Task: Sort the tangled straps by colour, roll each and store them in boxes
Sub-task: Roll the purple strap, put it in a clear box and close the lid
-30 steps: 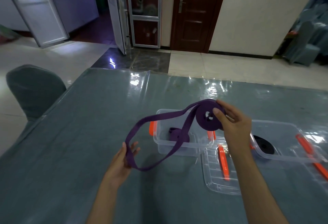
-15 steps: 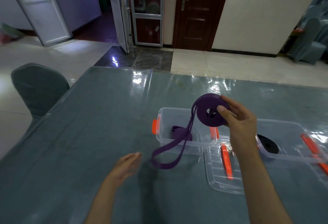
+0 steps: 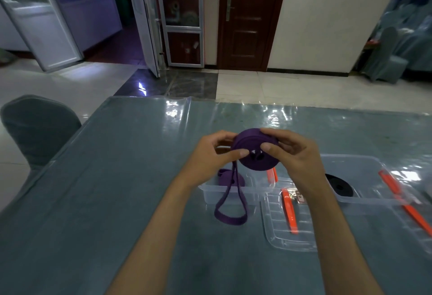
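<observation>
Here both the left hand (image 3: 211, 154) and right hand (image 3: 293, 154) pinch the purple strap roll (image 3: 254, 152) above the clear box (image 3: 233, 191) near the worktop's (image 3: 117, 177) middle, its loose loop dangling.

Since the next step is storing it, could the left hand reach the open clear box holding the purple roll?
Probably yes: the left hand is just above the clear plastic box, lidless, though busy gripping the purple strap roll.
</observation>
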